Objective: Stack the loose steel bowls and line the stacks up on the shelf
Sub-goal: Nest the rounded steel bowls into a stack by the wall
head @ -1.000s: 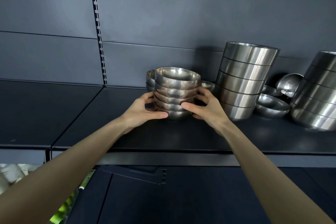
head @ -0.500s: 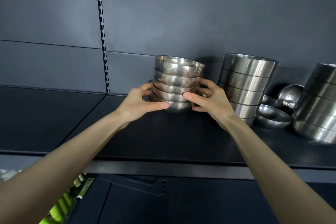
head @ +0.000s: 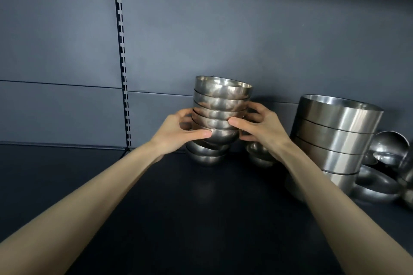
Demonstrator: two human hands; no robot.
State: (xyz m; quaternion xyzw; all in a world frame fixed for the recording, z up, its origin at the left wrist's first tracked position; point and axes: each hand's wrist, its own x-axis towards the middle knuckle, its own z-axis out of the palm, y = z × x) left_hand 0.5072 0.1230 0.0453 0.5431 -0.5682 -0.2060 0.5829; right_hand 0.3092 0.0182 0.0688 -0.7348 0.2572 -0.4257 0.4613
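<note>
Left hand [head: 178, 131]: raised at mid-frame, palm turned inward, thumb stretched level toward the right, fingers curled round the far side of a stack of bowls [head: 220, 114], gripping it. Right hand [head: 263, 129]: opposite, palm inward, thumb pointing left, fingers bent behind the same stack. Both forearms: bare, extended forward and upward from the lower corners, converging, wrists nearly straight.

A dark blue-grey back panel [head: 223, 29] rises in horizontal sections divided by thin seams. A slotted black upright rail [head: 122, 60] runs vertically down its left side, with a deep shadow along the top edge.
</note>
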